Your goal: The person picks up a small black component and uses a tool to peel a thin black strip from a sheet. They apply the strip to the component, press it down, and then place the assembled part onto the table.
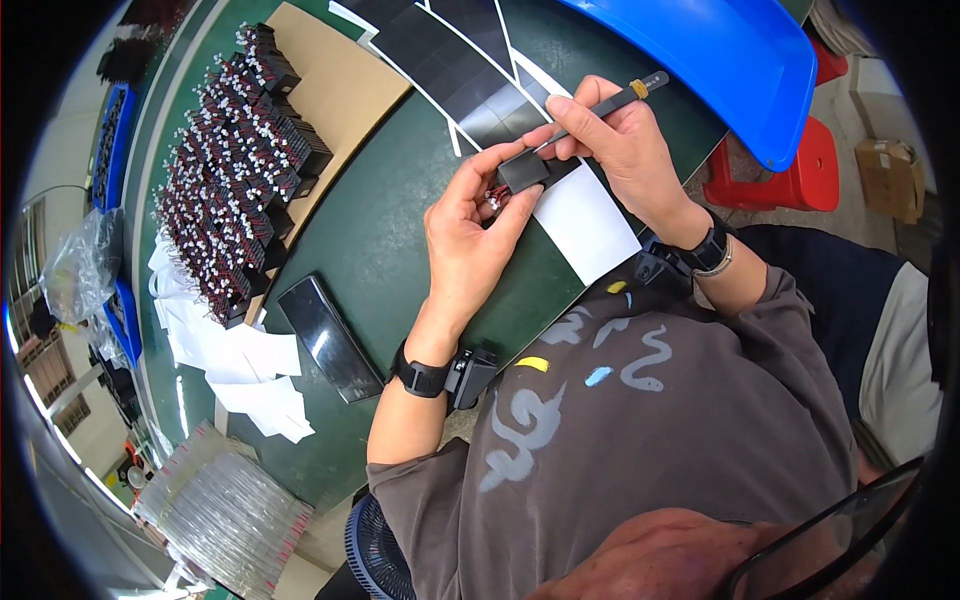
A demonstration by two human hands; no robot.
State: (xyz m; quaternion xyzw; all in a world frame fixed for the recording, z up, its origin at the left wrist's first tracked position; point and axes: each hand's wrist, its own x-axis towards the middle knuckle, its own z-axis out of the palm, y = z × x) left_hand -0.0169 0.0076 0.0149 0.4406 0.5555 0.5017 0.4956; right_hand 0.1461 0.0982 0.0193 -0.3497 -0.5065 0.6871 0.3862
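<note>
My left hand (462,240) grips a small flat black block (525,172) between thumb and fingers. Thin red and black wires with a white plug (495,198) stick out from it near the palm. In my right hand (635,155) is a pair of dark tweezers (605,108) with a yellowish band round its upper end. The slim tip points down at the block's upper edge; whether it touches there I cannot tell. Under the hands lie a white sheet (590,225) and, farther off, sheets of black adhesive pieces (450,65).
A cardboard sheet (335,75) at the left bears many wired black blocks (245,150). Nearby on the green table (350,240) are a black phone (330,338) and white paper scraps (235,365). A blue tray (720,65) sits far right, beyond it a red stool (785,170).
</note>
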